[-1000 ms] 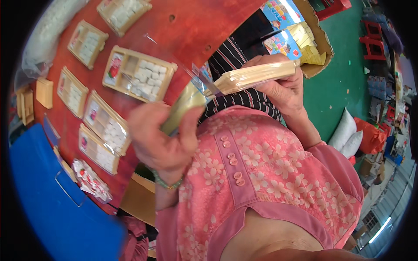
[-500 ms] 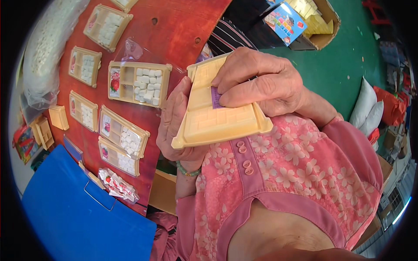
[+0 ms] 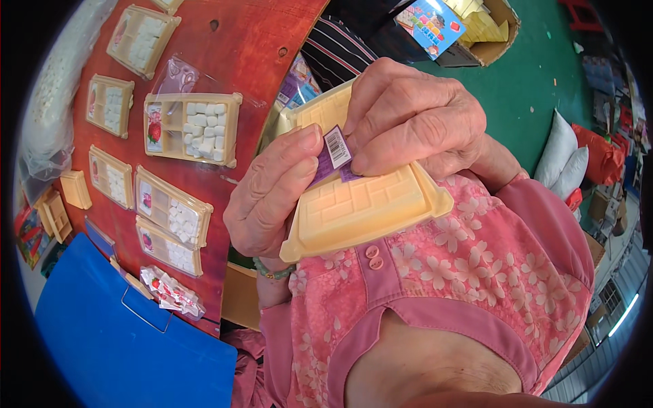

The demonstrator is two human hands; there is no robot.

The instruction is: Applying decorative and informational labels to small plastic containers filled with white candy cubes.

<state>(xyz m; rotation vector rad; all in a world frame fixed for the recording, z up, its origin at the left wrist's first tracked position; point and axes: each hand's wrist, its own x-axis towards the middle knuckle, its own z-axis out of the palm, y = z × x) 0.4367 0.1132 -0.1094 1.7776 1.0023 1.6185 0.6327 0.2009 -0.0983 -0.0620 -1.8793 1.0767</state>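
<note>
A cream-yellow plastic tray [image 3: 374, 211] is tilted up in front of my chest, a raised brick pattern showing on its face. My left hand [image 3: 275, 190] wraps round its left side, with thumb and fingertips closed at a small purple label [image 3: 337, 149] with a white barcode patch. From the other side, my right hand [image 3: 418, 119] pinches the label's right edge, just over the tray's middle. The label is bent between the two hands; whether part of it sticks to the tray is hidden. A green bead bracelet [image 3: 273, 272] circles my left wrist.
On the red table [image 3: 238, 41] lie several filled trays of white pieces, one being a wrapped tray [image 3: 192, 129]. Strawberry-printed sachets [image 3: 170, 292] lie near a blue board [image 3: 129, 340]. A cardboard box [image 3: 493, 51] stands on the green floor [image 3: 530, 88].
My left fingers have come over the tray's edge to the label. The label has turned up, showing its barcode. The tray sits slightly lower in view.
</note>
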